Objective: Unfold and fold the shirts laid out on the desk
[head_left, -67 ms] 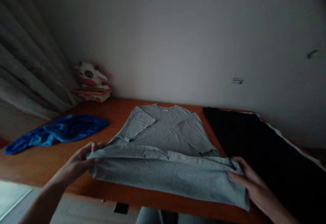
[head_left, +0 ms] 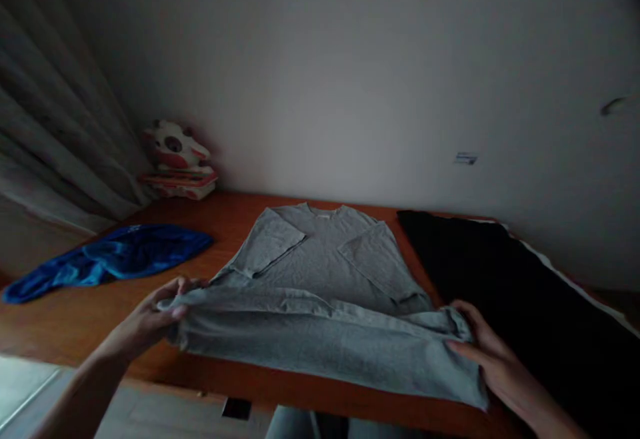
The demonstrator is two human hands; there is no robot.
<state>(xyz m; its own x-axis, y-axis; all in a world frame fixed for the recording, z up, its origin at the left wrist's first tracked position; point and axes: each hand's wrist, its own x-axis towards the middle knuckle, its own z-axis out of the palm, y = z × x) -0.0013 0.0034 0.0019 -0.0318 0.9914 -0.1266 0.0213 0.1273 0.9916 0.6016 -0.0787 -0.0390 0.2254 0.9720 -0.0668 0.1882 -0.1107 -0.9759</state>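
The left hand (head_left: pixel 153 316) and right hand (head_left: pixel 487 346) were bare, as were both slender forearms (head_left: pixel 83 389). Grey-blue cloth covered the lap (head_left: pixel 291 424), with a thin pale strip near a dark middle, too dim to make out.

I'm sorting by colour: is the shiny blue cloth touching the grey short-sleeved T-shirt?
Apart: the head view shows bare orange-brown table between the blue cloth and the grey T-shirt.
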